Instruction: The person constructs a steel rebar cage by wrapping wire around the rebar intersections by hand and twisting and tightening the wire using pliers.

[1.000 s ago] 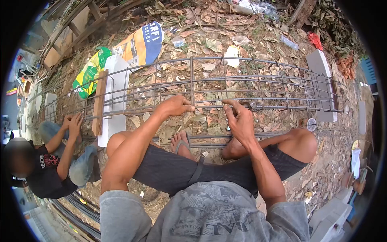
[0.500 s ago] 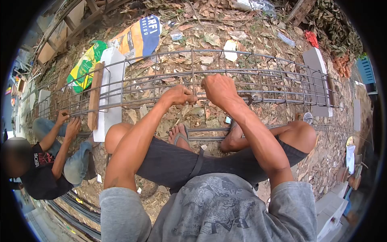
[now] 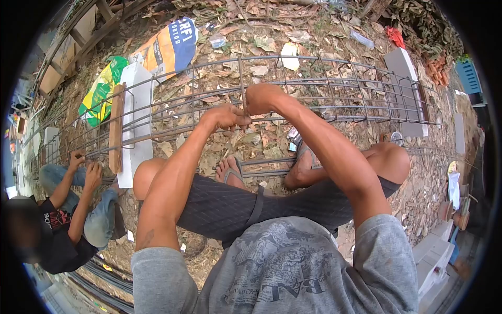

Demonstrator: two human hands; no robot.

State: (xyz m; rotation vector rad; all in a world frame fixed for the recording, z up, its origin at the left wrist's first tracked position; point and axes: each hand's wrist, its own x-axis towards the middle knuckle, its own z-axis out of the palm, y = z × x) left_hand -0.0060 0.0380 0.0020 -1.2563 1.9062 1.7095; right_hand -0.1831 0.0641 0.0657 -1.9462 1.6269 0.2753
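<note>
Steel cage (image 3: 308, 82) resting across two blocks (image 3: 137, 104).
Left hand (image 3: 228, 116) pinches a stirrup (image 3: 241, 73); right hand (image 3: 264, 99) curls beside it, grip hidden. The cage looks stiff, heavy; best held by long bars (image 3: 361, 107).

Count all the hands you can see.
4: the wearer's left hand and right hand at the rebar cage, plus a co-worker's upper hand and lower hand at far left. More could be hidden.
</note>
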